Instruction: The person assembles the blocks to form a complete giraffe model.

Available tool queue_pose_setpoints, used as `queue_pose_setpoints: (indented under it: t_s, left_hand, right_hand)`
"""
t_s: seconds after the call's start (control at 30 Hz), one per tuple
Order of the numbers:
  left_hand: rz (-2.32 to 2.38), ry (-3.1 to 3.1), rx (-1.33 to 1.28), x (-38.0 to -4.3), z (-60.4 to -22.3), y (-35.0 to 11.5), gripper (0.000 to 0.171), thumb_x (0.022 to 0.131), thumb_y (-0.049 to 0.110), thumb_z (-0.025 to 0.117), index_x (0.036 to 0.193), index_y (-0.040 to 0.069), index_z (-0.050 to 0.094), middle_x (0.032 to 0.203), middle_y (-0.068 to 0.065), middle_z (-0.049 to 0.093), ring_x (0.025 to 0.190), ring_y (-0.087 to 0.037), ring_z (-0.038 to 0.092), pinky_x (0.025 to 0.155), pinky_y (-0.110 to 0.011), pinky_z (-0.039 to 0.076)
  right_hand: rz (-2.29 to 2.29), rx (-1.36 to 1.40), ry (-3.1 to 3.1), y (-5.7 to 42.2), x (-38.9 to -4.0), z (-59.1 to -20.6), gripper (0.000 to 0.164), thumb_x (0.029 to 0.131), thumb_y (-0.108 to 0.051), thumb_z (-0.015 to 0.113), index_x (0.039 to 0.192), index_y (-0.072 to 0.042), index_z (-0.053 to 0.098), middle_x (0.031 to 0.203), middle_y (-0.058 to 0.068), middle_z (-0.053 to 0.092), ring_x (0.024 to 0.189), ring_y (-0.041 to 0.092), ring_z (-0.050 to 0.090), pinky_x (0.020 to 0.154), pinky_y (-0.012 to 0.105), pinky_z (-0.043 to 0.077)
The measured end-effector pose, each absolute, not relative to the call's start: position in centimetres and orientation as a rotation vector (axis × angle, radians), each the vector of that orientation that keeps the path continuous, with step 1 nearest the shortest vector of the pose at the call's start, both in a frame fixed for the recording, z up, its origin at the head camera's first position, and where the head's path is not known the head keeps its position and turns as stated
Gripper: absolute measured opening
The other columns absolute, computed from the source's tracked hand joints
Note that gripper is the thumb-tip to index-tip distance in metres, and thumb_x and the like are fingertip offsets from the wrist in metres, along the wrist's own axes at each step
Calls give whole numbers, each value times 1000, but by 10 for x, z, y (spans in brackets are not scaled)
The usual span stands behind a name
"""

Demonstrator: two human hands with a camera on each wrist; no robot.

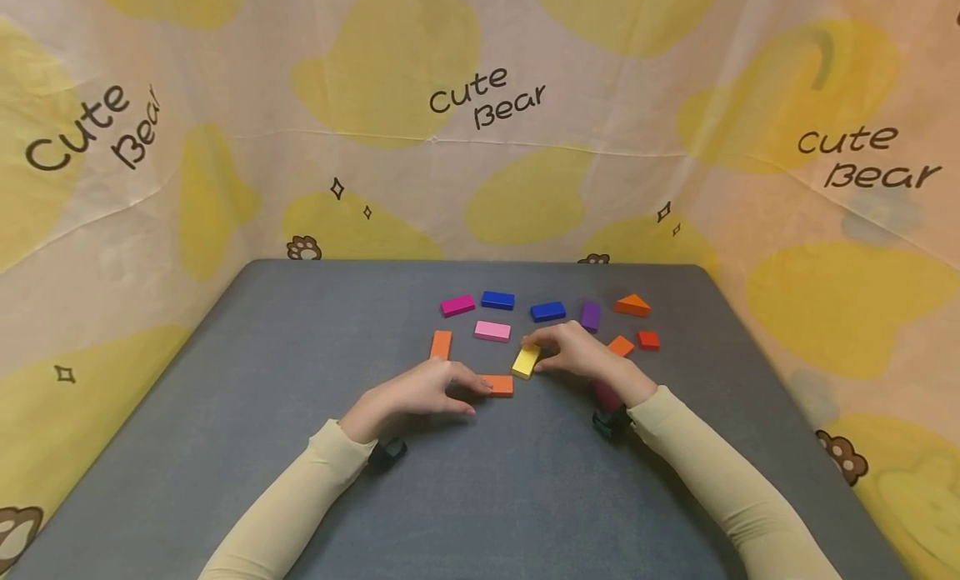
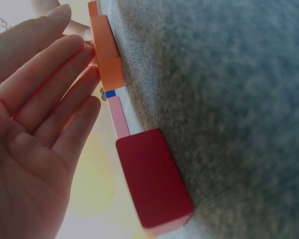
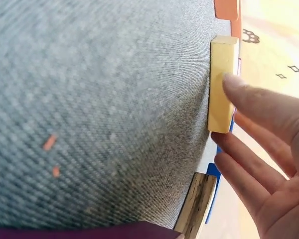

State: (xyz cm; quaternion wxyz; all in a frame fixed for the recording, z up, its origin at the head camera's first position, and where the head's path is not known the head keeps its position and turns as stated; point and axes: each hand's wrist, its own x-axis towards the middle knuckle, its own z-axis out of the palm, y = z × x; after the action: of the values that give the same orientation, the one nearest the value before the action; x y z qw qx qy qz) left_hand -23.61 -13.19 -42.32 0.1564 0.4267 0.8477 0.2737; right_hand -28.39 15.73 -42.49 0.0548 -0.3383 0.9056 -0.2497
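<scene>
My right hand (image 1: 573, 349) pinches a yellow block (image 1: 527, 361) between thumb and fingers at the middle of the grey table (image 1: 480, 497). In the right wrist view the thumb presses on the near face of this yellow block (image 3: 222, 84). My left hand (image 1: 427, 388) has its fingertips at the left end of an orange block (image 1: 498, 386), which lies flat just left of the yellow one. In the left wrist view its fingers extend toward that orange block (image 2: 107, 52). A dark red block (image 2: 154, 179) shows large below the left hand.
Behind the hands lie a magenta block (image 1: 457, 306), two blue blocks (image 1: 498, 300), a pink block (image 1: 492, 331) and a purple block (image 1: 591, 316). An orange triangle (image 1: 633, 306) and a red block (image 1: 648, 340) lie at right. Another orange block (image 1: 441, 344) stands past the left hand.
</scene>
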Motion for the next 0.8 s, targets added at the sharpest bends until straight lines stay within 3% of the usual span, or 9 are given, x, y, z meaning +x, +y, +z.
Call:
queue_pose_setpoints:
  t_s: [0.37,0.8]
  left_hand:
    - [780,2429,1222,-236,-425,-133,37,84,24,72,121,18,67,123,11,64,117,-3,55,102,-30,44]
    - [768,2435,1233,-236,-425,-133,38,84,23,73,121,17,67,123,11,64,117,-4,56,101,-31,44]
  right_hand:
    - [-825,-952,2671,154,-293,-423,44,78,-9,77,120,-9,66,119,5,67,111,22,63,92,39,51]
    - [-792,-969,2693,156,-295,-426,34,76,-4,78,109,-7,71,108,9,68,95,19,67,81,32,56]
